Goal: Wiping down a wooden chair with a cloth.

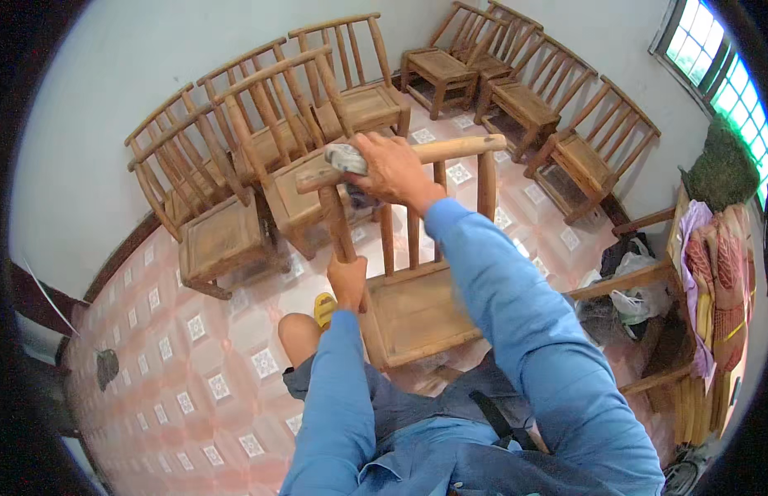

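Directly before me stands a wooden chair [421, 310] with a slatted back, its seat towards me. My left hand [348, 279] grips the chair's left back post [337, 223] low down, just above the seat. At the top rail [461, 149], my right hand [390, 170] presses a bunched grey-white cloth [346, 159] against the wood near the left end. Part of the cloth hangs behind the rail, and my palm hides the rest.
Several matching wooden chairs [226, 245] crowd along the left wall, and more chairs [585, 155] line the right wall. A wooden stand [647, 273] at the right bears folded fabrics [724, 273], with plastic bags [638, 291] beside it. Patterned tiles [219, 384] cover the floor.
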Demonstrator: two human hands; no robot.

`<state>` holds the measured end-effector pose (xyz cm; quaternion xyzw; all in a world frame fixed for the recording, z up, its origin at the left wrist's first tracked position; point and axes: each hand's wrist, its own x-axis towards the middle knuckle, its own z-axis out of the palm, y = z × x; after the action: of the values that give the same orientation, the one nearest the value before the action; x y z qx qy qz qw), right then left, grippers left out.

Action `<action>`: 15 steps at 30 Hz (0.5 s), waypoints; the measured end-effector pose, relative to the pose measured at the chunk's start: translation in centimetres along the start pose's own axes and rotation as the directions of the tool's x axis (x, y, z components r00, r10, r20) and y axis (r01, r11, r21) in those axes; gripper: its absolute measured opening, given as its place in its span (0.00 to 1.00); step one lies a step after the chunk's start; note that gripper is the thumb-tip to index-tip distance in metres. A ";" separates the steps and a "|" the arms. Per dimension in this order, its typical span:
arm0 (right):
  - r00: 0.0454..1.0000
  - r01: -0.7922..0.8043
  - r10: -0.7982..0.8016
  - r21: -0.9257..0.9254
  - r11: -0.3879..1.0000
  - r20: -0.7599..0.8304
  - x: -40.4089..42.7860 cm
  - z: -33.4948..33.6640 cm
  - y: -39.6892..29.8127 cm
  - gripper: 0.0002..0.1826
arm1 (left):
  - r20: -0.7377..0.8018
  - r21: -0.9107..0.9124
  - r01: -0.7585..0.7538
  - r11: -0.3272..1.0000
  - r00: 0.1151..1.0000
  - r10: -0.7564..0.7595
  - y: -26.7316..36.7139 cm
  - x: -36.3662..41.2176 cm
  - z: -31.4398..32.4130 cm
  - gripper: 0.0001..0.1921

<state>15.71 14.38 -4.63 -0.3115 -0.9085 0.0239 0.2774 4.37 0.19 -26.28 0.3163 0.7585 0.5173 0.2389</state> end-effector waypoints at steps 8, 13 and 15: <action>0.918 -0.386 0.372 -0.100 0.917 -0.137 -6.8 -8.7 14.4 0.24 | 0.030 0.008 0.143 0.990 0.989 -0.143 -2.5 -4.2 0.8 0.10; 0.924 -0.372 0.329 -0.259 0.891 -0.195 -6.3 -8.3 14.4 0.22 | 0.022 -0.064 0.109 0.992 0.994 -0.108 -3.2 -4.3 0.6 0.10; 0.921 -0.372 0.333 -0.202 0.906 -0.205 -5.8 -7.0 12.6 0.21 | -0.002 -0.040 0.132 0.990 0.991 -0.132 -3.5 -4.2 0.7 0.10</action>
<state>30.09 20.25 -4.35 -0.5027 -0.8070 -0.0608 0.3038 6.90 -3.33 -29.65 0.2594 0.7678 0.5162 0.2770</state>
